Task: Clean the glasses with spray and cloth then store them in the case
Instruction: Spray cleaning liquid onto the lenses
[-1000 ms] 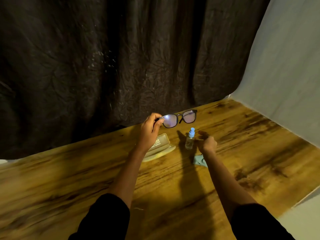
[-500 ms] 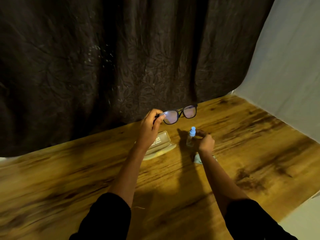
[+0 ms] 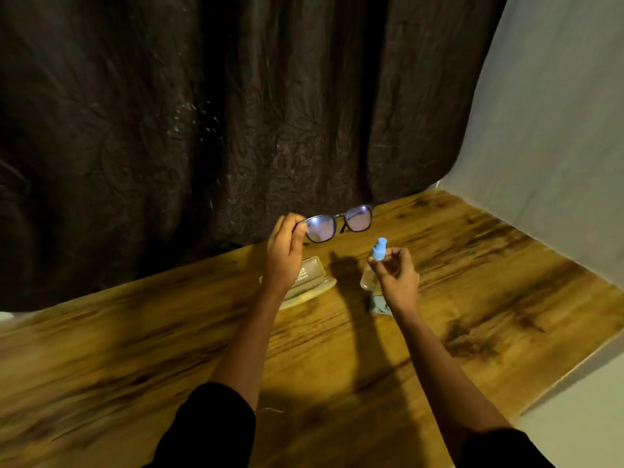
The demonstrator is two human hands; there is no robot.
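Black glasses [image 3: 322,228] in left hand [image 3: 283,256], bottle [image 3: 377,251] in right hand [image 3: 398,280]

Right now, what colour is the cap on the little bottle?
The cap is light blue, seen best in the head view.

Surface: I've got a wooden table [image 3: 489,282] | on it: glasses case [image 3: 315,278], lid open | right of that: blue cloth [image 3: 378,306]
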